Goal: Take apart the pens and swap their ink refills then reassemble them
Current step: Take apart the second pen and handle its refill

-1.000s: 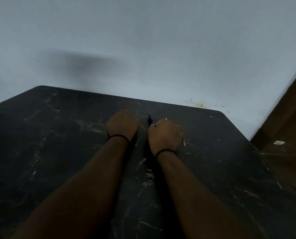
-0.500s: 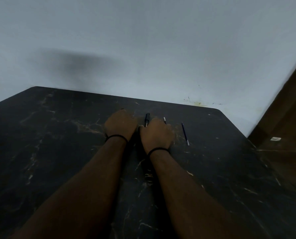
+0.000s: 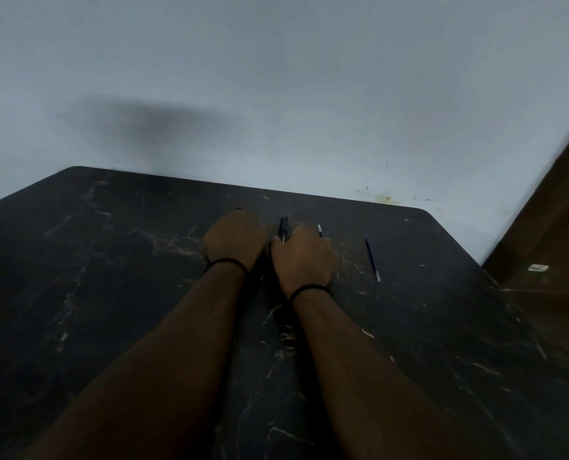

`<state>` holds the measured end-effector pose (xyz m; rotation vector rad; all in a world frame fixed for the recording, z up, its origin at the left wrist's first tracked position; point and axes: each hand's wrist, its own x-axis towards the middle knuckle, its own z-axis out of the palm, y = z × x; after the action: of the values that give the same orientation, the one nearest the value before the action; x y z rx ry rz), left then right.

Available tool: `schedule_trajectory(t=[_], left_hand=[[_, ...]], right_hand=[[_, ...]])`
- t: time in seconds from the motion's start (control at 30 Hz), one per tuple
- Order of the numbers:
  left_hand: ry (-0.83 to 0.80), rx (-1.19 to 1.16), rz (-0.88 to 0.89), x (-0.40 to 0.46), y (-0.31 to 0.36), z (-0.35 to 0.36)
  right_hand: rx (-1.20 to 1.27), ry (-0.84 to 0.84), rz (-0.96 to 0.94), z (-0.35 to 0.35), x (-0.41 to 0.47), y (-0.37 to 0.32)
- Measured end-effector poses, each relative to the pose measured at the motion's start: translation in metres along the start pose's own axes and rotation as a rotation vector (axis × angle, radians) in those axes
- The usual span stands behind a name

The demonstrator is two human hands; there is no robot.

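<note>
Both my hands rest as fists on the black marbled table, knuckles away from me. My left hand is closed; what it holds is hidden. My right hand is closed, and a thin white-tipped piece sticks out past its knuckles. A black pen part with a metal tip lies between the two hands, just beyond my right thumb. A thin blue ink refill lies alone on the table, right of my right hand.
A pale wall stands right behind the table's far edge. At the right a brown wooden surface runs along the table, with a small white label on it. Each wrist wears a thin black band.
My right hand has slid left, toward my left hand, uncovering the blue refill that now lies alone on the table. The black pen part shows more fully between the hands.
</note>
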<state>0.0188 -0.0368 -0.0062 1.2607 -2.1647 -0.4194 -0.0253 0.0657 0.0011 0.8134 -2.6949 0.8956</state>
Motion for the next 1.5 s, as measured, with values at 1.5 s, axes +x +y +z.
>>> schedule_trajectory(t=[1.5], left_hand=[[0.186, -0.419, 0.268, -0.017, 0.015, -0.002]], right_hand=[[0.043, 0.08, 0.089, -0.032, 0.037, 0.092]])
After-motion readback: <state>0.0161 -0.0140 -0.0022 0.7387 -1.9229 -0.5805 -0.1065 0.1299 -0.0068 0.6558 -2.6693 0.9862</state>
